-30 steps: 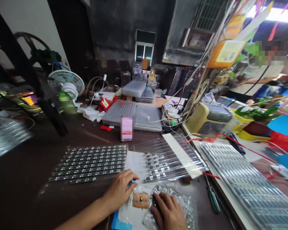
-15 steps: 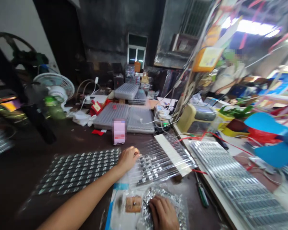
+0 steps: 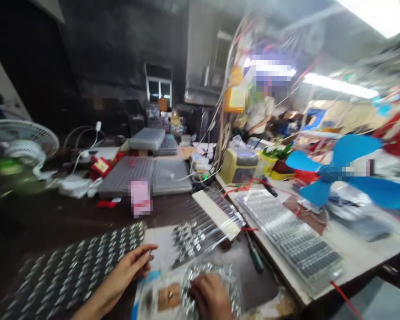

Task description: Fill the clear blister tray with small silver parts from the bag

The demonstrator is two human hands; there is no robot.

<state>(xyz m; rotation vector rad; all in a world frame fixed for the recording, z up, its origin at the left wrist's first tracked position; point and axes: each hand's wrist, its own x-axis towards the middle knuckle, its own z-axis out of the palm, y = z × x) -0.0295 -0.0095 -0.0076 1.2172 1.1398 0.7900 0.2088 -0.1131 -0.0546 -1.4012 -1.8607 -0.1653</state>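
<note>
Dim and crowded, the workshop has dark walls and a small window far back, and a dark brown workbench (image 3: 86, 218) fills the foreground, with a paler bench (image 3: 353, 249) butting against it on the right. On the pale bench lies a long clear tray of packed rows (image 3: 286, 235), and just beyond it stand the blades of a blue fan (image 3: 350, 178). A white desk fan (image 3: 20, 144) stands at the far left edge. Across the near left of the dark bench spreads a sheet of metal parts in rows (image 3: 70, 271). To the right of it, a clear ribbed tray (image 3: 200, 226) holds a few more rows, with a white strip (image 3: 215, 213) laid across its far end. Flat grey trays (image 3: 146, 173) sit further back, a yellowish device (image 3: 238, 165) to their right, and a small pink box (image 3: 140, 198) stands upright in front of them. A green-handled screwdriver (image 3: 255, 258) lies beside the ribbed tray. Nearest the camera, the right hand (image 3: 210, 298) rests palm down, fingers curled, on a clear bag of shiny small parts (image 3: 216, 273); whether it grips anything cannot be told. The left hand (image 3: 130, 269) hovers between the sheet and the bag, thumb and forefinger pinched on a small metal piece (image 3: 150, 254), over white paper (image 3: 163, 244). A brown square pad (image 3: 166, 298) lies between the two hands.
</note>
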